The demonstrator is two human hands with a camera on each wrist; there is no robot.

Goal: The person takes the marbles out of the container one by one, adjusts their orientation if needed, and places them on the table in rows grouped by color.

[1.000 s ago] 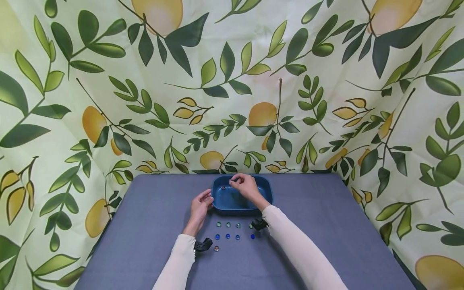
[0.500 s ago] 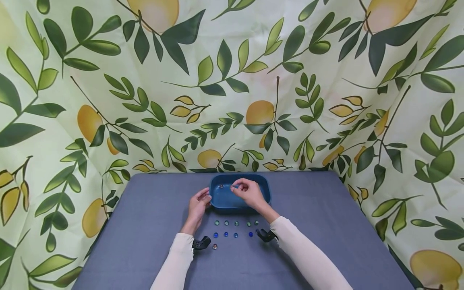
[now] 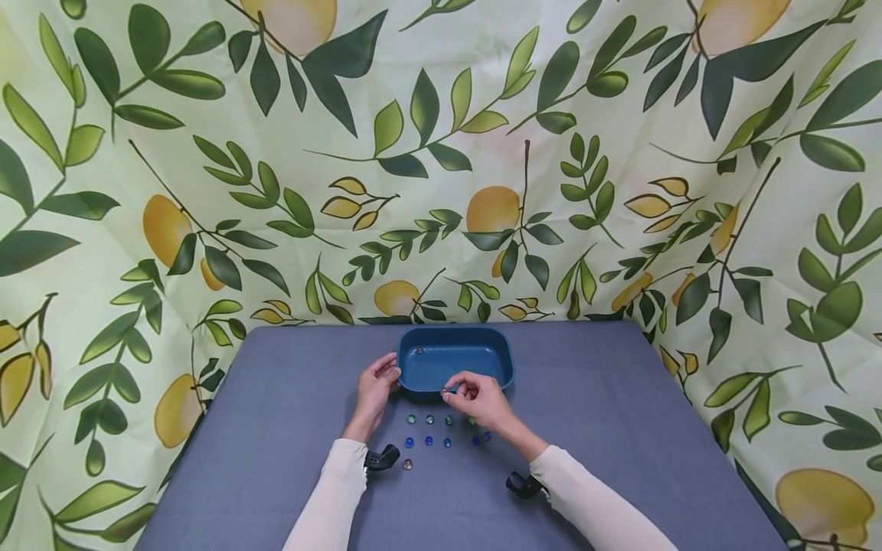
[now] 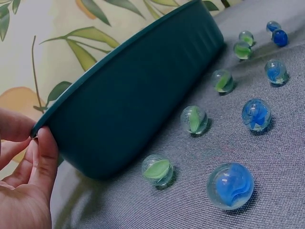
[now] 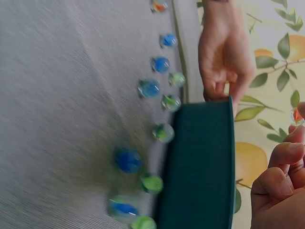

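Note:
A deep blue rectangular dish [image 3: 455,334] stands at the back of the table. My left hand [image 3: 374,389] pinches its left rim between thumb and fingers, plain in the left wrist view. Over the dish's front edge, my right hand [image 3: 480,399] pinches a clear marble with an orange swirl [image 5: 298,116] at the fingertips. Another orange-brown marble [image 3: 419,350] lies inside the dish, towards its left end. In front of the dish are a row of green marbles [image 4: 194,119] and a row of blue marbles [image 4: 230,186]. One orange-brown marble [image 3: 407,464] sits nearer me, below the blue row's left end.
The table is covered with grey-blue cloth [image 3: 296,474]. A lemon-and-leaf patterned hanging [image 3: 441,191] rises behind the table and along both sides. Black wrist cameras [image 3: 524,485] are strapped under both forearms.
My right hand has drawn back from inside the dish to its front edge, the marble still pinched. The left hand keeps its hold on the rim.

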